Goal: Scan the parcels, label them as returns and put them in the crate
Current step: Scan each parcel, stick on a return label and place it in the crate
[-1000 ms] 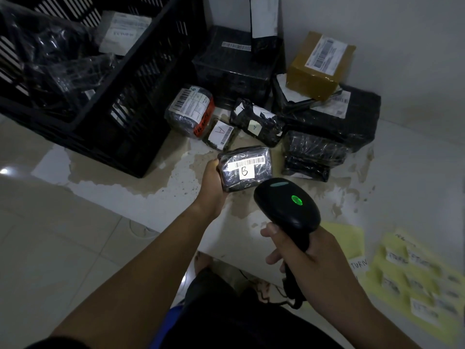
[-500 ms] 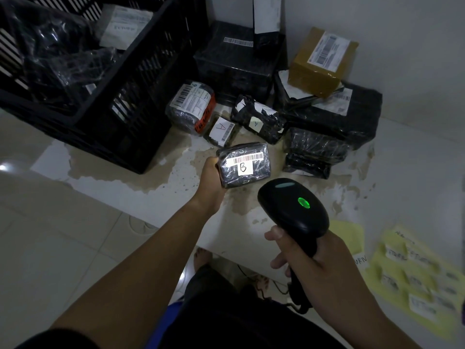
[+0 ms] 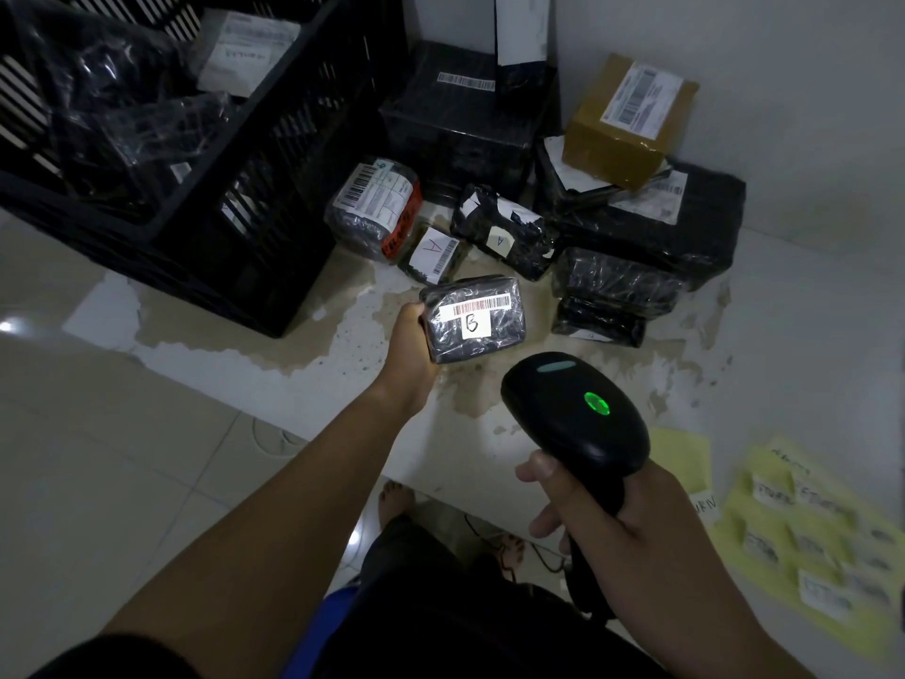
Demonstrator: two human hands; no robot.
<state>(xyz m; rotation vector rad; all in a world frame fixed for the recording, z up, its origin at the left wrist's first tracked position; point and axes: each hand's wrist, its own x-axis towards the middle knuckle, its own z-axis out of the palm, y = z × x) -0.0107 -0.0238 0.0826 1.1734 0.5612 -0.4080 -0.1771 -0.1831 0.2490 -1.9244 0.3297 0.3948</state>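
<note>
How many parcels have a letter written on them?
3: the B parcel in the left hand; beyond it, one A parcel and, beside that, a second A parcel. Other parcels may hide letters.

Dim — corners dark, seemingly warped.

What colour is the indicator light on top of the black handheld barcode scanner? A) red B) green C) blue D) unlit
B: a green light glows on top of the black handheld barcode scanner, which the right hand grips by its handle.
</note>
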